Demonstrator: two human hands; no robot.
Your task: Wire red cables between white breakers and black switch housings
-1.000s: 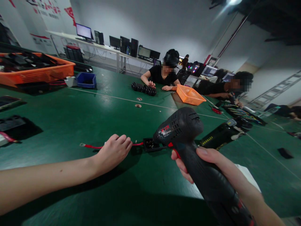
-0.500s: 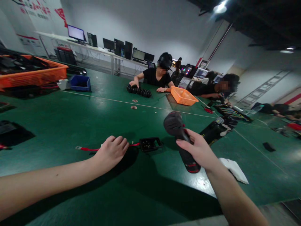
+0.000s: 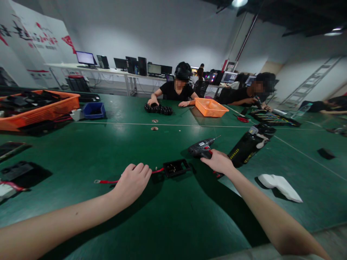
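a: what was on the far left?

b: a wide orange plastic basket (image 3: 58, 112) heaped with dark parts (image 3: 27, 103), then a small blue plastic bin (image 3: 93, 112) near it. both sat on the shiny green tabletop (image 3: 151, 224).

a: and then?

b: a thin red cable (image 3: 107, 182) with a silvery ring tip (image 3: 97, 181) on its left end. the left hand (image 3: 133, 180) was folded over the middle of it, holding it, though the fingertips were hidden. its other end ran into an open black rectangular case (image 3: 178, 175).

a: where was that case exactly?

b: on the table between the two hands, touching neither, with little brassy bits (image 3: 172, 168) inside.

a: right hand?

b: the right hand (image 3: 219, 161) was closed around the handle of a black pistol-shaped power drill (image 3: 200, 146) with red trim, bit pointing off to the right. couldn't tell how tight, tbh.

a: anything further right?

b: yeah, a black cylindrical bottle (image 3: 245, 148) with yellow lettering, just beyond that hand, then a bent white object (image 3: 282, 186) on the table.
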